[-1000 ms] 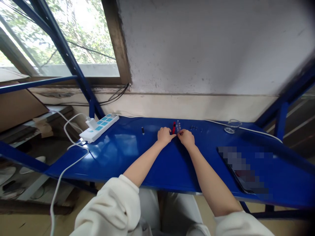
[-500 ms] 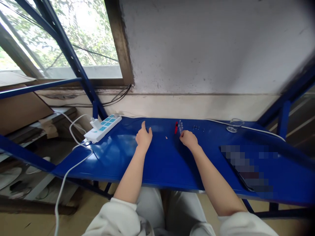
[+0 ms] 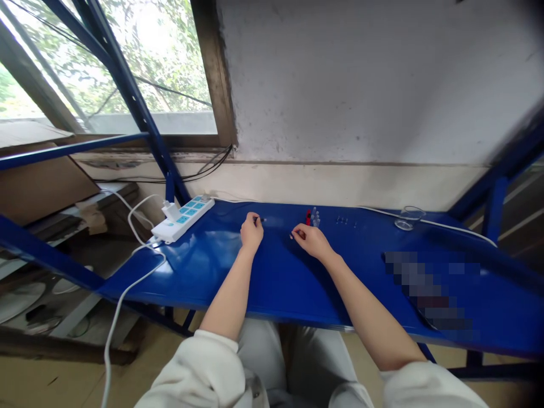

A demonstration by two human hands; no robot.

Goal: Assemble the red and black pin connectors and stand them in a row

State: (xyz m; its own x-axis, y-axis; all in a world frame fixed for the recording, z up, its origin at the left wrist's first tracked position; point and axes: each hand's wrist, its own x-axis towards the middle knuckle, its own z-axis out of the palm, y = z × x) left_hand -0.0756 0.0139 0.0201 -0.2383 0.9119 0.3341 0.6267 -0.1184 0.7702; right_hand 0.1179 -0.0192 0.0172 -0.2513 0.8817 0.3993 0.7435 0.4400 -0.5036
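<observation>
My left hand [image 3: 251,232] rests on the blue shelf [image 3: 280,283] with its fingers closed on a small black piece [image 3: 260,220] whose tip sticks out to the right. My right hand [image 3: 309,240] lies to the right of it, fingers pinched on a tiny light piece [image 3: 291,236] at its fingertips. Just behind my right hand stand a small red part [image 3: 308,216] and a cluster of little clear parts [image 3: 315,217]. A row of tiny dark parts [image 3: 343,220] lies further right.
A white power strip [image 3: 183,218] with blue sockets and a white cable [image 3: 127,283] sits at the shelf's left end. A small clear dish [image 3: 403,224] and a thin cable [image 3: 450,228] lie at the back right. A dark flat blurred thing [image 3: 429,294] occupies the right. Blue frame posts stand left and right.
My left hand went left from the red part to the black piece and closed on it. My right hand shifted left and picked up the tiny light piece that lay on the shelf.
</observation>
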